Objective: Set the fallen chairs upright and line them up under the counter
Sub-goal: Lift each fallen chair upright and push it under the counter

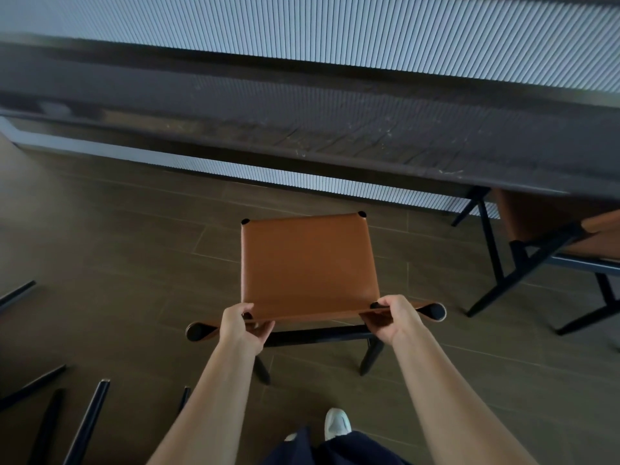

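Both left hand (243, 325) and right hand (397, 318) fingers curled round chair (307, 263); black legs (87, 421) leftward.

The chair (307, 263) hides its front legs beneath its own seat; only two rear legs show. The left hand (243, 327) and right hand (394, 318) fold over the backrest (315, 315), their fingertips out of sight behind it. At the right, a second chair (550, 229) is half covered by the counter (302, 129), itself smeared with blur, and cut off at the edge of view. Black legs (87, 421) at lower left run out of view, so what they belong to cannot be told. Dark trousers (335, 448) cover part of a white shoe (337, 422).
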Demonstrator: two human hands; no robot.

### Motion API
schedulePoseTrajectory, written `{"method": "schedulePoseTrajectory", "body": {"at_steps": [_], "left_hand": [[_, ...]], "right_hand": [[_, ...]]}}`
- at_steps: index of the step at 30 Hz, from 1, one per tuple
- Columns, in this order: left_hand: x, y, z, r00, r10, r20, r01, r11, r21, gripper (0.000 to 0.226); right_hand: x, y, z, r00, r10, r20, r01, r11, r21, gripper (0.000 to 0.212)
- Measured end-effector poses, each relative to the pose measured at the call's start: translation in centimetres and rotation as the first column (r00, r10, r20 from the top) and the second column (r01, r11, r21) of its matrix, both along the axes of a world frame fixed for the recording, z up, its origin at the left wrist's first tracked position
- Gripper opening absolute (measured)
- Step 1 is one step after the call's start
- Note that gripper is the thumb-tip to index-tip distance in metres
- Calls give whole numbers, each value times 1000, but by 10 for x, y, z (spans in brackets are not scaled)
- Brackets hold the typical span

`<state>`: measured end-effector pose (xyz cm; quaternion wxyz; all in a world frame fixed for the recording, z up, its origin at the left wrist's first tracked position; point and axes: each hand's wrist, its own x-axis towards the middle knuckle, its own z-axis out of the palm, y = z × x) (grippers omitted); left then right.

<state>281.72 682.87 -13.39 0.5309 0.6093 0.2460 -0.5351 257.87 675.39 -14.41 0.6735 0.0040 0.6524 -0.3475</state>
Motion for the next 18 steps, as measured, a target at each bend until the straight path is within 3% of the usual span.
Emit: {"method": "schedulePoseTrajectory", "body": {"at_steps": [3, 7, 10, 13, 18], "left_hand": [[0, -18, 10, 1000, 8, 10, -8, 1000, 2, 30], [8, -47, 28, 998, -24, 56, 24, 1000, -6, 30], [14, -67, 40, 993, -84, 80, 84, 996, 12, 16], [24, -87, 47, 983, -147, 109, 147, 989, 15, 10], [41, -123, 60, 973, -188, 134, 187, 982, 18, 16]], "right_hand": [[-2, -19, 11, 999, 33, 36, -32, 999, -30, 40], [0, -47, 27, 988, 90, 128, -78, 992, -97, 32], [7, -68, 39, 980, 124, 154, -102, 985, -140, 21], [15, -89, 49, 976, 159, 148, -133, 976, -172, 10], [34, -126, 64, 986, 157, 54, -143, 969, -203, 19]]}}
